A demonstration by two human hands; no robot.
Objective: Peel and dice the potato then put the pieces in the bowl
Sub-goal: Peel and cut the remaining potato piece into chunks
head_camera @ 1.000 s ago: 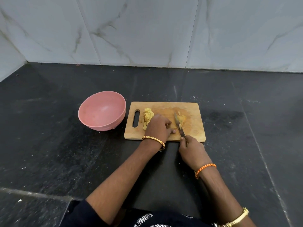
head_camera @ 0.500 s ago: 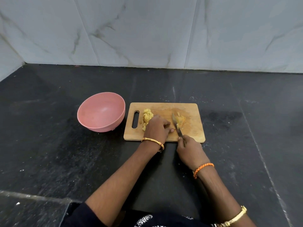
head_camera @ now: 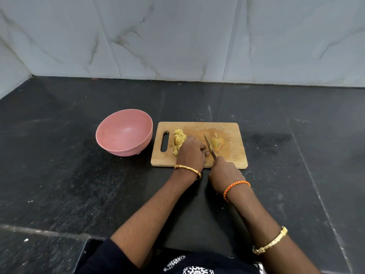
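Head view: right hand [head_camera: 225, 175] fingers curl round the knife [head_camera: 209, 145] handle, blade angled over the wooden cutting board [head_camera: 233, 155]. Left hand [head_camera: 190, 153] fingers curl down, knuckles up (whatever they hold is hidden). Diced potato pieces [head_camera: 179, 139] lie left, a potato chunk [head_camera: 217, 144] right. Pink bowl [head_camera: 124, 134] sits beside the board on the black desk [head_camera: 59, 165].

right hand [head_camera: 225, 172] gripping knife [head_camera: 209, 145], potato [head_camera: 217, 144], board [head_camera: 233, 155]

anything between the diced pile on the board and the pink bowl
Nothing visible. The diced pile lies at the cutting board's left end, and only bare board and counter separate it from the empty pink bowl.
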